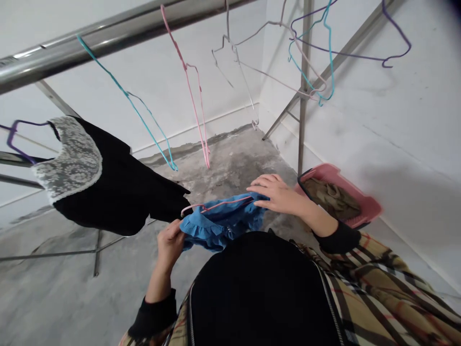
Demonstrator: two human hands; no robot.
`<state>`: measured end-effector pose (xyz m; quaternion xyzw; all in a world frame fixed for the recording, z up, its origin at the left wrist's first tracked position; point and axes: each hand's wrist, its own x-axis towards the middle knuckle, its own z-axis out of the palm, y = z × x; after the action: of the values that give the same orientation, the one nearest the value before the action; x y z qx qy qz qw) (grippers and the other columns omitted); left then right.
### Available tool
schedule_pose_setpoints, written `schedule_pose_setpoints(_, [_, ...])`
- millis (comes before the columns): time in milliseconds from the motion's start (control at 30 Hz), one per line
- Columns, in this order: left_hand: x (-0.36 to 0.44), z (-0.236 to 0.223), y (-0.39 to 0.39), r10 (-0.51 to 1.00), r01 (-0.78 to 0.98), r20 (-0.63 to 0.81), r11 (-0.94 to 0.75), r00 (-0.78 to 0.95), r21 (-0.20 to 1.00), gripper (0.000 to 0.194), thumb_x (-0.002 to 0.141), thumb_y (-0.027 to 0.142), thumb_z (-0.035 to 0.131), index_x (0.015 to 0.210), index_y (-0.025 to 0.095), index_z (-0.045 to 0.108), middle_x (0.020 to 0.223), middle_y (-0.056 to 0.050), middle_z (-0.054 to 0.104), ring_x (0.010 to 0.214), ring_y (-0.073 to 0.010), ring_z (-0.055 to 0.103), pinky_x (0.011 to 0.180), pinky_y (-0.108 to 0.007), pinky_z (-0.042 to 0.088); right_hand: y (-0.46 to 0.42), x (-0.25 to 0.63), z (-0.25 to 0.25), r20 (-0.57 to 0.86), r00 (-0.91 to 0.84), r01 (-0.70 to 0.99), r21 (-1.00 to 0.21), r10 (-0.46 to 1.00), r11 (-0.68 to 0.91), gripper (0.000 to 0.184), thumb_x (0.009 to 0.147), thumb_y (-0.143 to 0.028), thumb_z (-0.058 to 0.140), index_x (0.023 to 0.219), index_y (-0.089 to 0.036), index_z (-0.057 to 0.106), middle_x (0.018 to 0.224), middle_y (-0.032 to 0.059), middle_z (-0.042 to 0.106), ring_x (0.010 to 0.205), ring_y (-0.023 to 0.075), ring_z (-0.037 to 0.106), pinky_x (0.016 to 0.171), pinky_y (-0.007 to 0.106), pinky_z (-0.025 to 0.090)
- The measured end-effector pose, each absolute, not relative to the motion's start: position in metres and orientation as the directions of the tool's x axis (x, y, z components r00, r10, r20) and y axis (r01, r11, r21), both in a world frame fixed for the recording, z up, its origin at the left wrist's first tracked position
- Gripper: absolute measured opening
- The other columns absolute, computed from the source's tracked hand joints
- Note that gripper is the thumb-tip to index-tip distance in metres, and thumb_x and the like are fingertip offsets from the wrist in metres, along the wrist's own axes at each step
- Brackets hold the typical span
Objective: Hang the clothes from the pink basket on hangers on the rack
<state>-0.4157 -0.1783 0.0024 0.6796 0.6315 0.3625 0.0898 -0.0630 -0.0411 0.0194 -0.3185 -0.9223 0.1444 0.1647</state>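
A blue ruffled garment (216, 226) is held low in front of my body, with a pink wire hanger (227, 203) partly inside its neck opening. My left hand (170, 241) pinches the garment's left edge near the hanger's hook. At the other end, my right hand (275, 194) lies over the garment's right shoulder, thumb and fingers apart around the cloth and the hanger's arm. How far the hanger reaches inside the cloth is hidden.
A metal rail (118, 36) crosses above, carrying a turquoise hanger (127, 93), a pink hanger (187, 72) and several others. A black garment with a lace collar (81, 161) hangs at left. A pink basket (370, 206) holding brown cloth (333, 197) stands at right by the wall.
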Motion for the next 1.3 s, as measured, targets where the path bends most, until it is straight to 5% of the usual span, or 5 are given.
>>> schedule_pose_setpoints(567, [-0.399, -0.005, -0.156, 0.968, 0.526, 0.223, -0.130, -0.117, 0.841, 0.034, 0.081, 0.043, 0.064, 0.057, 0.019, 0.062, 0.056, -0.002, 0.057, 0.054, -0.0139, 0.055, 0.055, -0.025, 0.047, -0.061, -0.082, 0.048, 0.033, -0.797, 0.587, -0.191, 0.603, 0.787, 0.044, 0.103, -0.041, 0.029, 0.085, -0.020, 0.063, 0.077, 0.0053, 0.071, 0.071, 0.0171, 0.063, 0.060, 0.027, 0.030])
schedule_pose_setpoints(833, [-0.394, 0.022, -0.161, 0.926, 0.379, 0.280, -0.171, -0.255, 0.909, 0.038, 0.087, 0.042, 0.051, 0.108, 0.017, 0.071, 0.113, -0.011, 0.069, 0.106, -0.0259, 0.063, 0.094, -0.038, 0.049, -0.062, -0.075, 0.039, 0.173, -0.693, 0.633, -0.318, 0.700, 0.706, 0.048, 0.101, -0.049, 0.030, 0.092, -0.024, 0.070, 0.080, 0.0057, 0.075, 0.076, 0.0194, 0.067, 0.063, 0.028, 0.036])
schedule_pose_setpoints(1067, [-0.378, 0.035, -0.161, 0.852, 0.340, 0.200, -0.028, -0.484, 0.940, 0.044, 0.078, 0.040, 0.070, 0.117, 0.021, 0.067, 0.065, 0.004, 0.055, 0.059, -0.0102, 0.052, 0.062, -0.023, 0.045, -0.064, -0.073, 0.036, 0.200, -0.687, 0.649, -0.263, 0.699, 0.713, 0.046, 0.101, -0.046, 0.030, 0.094, -0.024, 0.070, 0.082, 0.0049, 0.076, 0.077, 0.0184, 0.069, 0.064, 0.027, 0.038])
schedule_pose_setpoints(1167, [-0.398, 0.033, -0.153, 0.752, 0.111, 0.148, -0.100, -0.643, 0.989, 0.041, 0.078, 0.039, 0.069, 0.114, 0.019, 0.066, 0.064, 0.005, 0.054, 0.053, -0.0066, 0.046, 0.054, -0.019, 0.040, -0.063, -0.066, 0.035, 0.206, -0.693, 0.639, -0.270, 0.691, 0.720, 0.047, 0.102, -0.046, 0.029, 0.097, -0.023, 0.070, 0.085, 0.0048, 0.076, 0.080, 0.0193, 0.070, 0.066, 0.028, 0.040])
schedule_pose_setpoints(1300, [-0.428, 0.018, -0.148, 0.713, 0.316, 0.238, -0.024, -0.659, 0.948, 0.040, 0.078, 0.041, 0.070, 0.109, 0.017, 0.069, 0.078, 0.000, 0.063, 0.064, -0.0084, 0.053, 0.061, -0.019, 0.042, -0.062, -0.056, 0.036, 0.248, -0.673, 0.631, -0.298, 0.697, 0.716, 0.046, 0.101, -0.046, 0.030, 0.099, -0.023, 0.070, 0.090, 0.0051, 0.077, 0.083, 0.0205, 0.071, 0.067, 0.029, 0.043])
